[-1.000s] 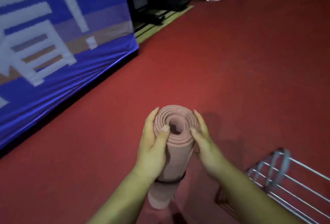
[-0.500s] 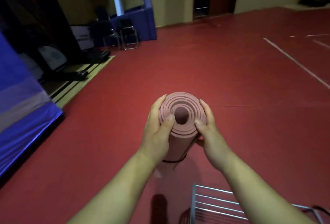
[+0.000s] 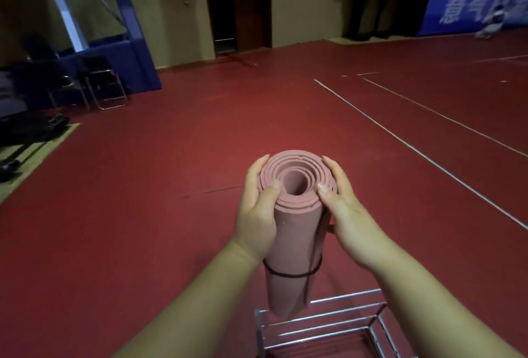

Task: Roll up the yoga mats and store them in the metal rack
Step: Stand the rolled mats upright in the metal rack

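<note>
Matt pink foam-like yoga mat (image 3: 294, 232), smooth-skinned; thin black elastic-looking band (image 3: 288, 274) round it; glossy bare-metal rack (image 3: 325, 316) of slim shiny bars; matt red floor (image 3: 143, 186), smooth and even

The light is dim; the red floor (image 3: 285, 135) is brightest at the centre, the corners go dark, and details turn soft toward the edges.

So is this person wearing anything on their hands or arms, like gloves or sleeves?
No. The left hand and right hand are bare, without gloves, and no rings show. The left forearm and right forearm are bare too: no sleeve reaches into view, and neither wrist carries a watch or band. The thumbnails look short and unpainted, though the light is dim.
</note>
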`<control>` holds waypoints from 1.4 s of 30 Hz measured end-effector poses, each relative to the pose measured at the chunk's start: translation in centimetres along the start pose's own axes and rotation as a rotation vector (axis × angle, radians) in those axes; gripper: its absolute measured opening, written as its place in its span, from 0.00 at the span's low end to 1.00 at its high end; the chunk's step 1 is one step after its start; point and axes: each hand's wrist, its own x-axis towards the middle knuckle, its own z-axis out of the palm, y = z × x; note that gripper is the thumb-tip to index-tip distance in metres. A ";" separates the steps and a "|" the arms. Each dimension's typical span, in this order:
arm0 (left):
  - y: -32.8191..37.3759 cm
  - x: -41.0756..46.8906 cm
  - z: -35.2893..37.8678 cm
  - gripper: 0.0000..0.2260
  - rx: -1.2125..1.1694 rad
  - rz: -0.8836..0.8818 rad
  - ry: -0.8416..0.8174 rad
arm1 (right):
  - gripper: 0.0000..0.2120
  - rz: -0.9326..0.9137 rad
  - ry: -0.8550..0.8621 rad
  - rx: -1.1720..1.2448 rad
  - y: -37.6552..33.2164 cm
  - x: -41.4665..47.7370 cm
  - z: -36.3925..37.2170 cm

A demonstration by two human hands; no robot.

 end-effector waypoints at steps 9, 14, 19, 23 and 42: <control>-3.1 -0.1 4.4 0.25 0.067 -0.092 0.018 | 0.27 0.118 -0.049 -0.014 2.4 -0.1 -5.2; -5.4 -0.5 6.0 0.23 0.115 -0.152 0.115 | 0.27 0.174 -0.144 -0.008 4.7 1.4 -7.3; -7.5 -2.0 6.7 0.20 0.145 -0.205 0.188 | 0.29 0.180 -0.270 0.005 8.0 2.1 -8.0; -9.9 -3.7 6.0 0.21 0.177 -0.259 0.254 | 0.31 0.235 -0.341 0.075 11.4 2.2 -7.2; -26.3 -12.2 -2.4 0.29 0.336 -0.744 0.269 | 0.35 0.479 -0.640 -0.141 29.7 -0.5 -0.2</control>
